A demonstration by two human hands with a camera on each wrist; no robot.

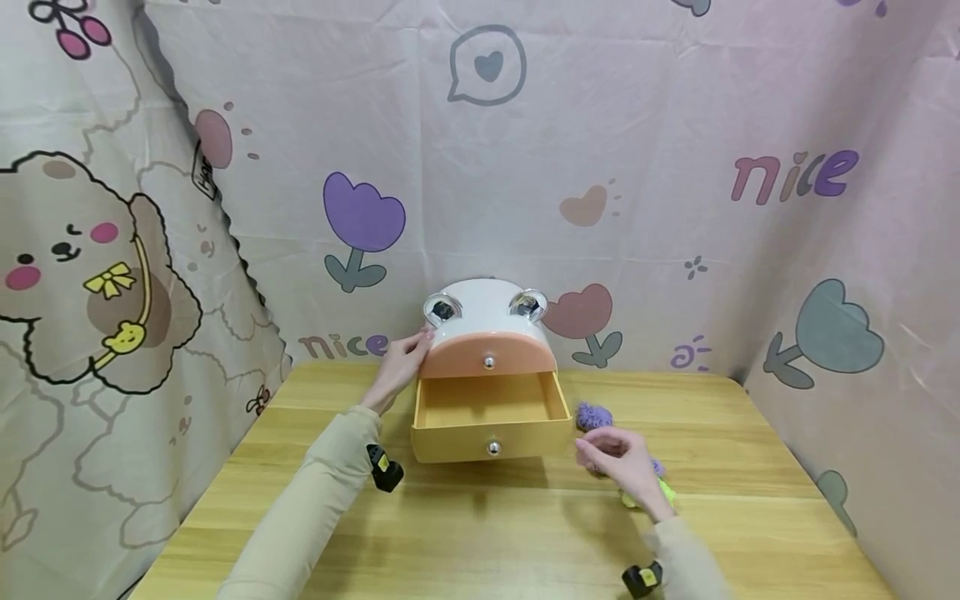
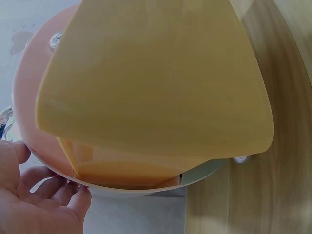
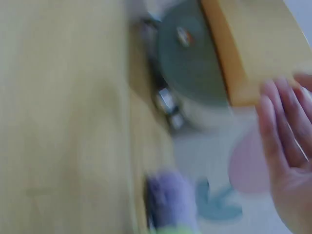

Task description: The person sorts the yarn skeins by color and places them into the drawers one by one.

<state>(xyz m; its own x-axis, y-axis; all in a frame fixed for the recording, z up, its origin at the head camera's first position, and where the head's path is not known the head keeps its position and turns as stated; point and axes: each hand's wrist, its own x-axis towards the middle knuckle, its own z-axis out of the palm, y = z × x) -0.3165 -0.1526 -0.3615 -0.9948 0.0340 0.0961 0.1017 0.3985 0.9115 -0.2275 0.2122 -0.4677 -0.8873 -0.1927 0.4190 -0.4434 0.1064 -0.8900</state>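
Note:
A white-topped desktop drawer box (image 1: 482, 302) with two shiny eye-like knobs stands at the back of the table. Its salmon upper drawer (image 1: 457, 358) is in, while the yellow drawer (image 1: 453, 444) below sticks out with its bare floor showing. My left hand (image 1: 402, 367) rests against the box's left side; in the left wrist view its bent fingertips (image 2: 80, 197) touch the rim. Beside the yellow drawer's front right corner, my right hand (image 1: 622, 462) hovers with loosely bent fingers and nothing in them. Partly hidden behind it lie fuzzy purple and yellow-green pieces.
A purple fuzzy piece (image 1: 594, 416) lies right of the box, and a yellow-green one (image 1: 667, 493) is nearer the front. Low in the right wrist view shows a green drawer front (image 3: 187, 63). A patterned curtain (image 1: 652, 233) hangs behind the wooden table (image 1: 465, 542).

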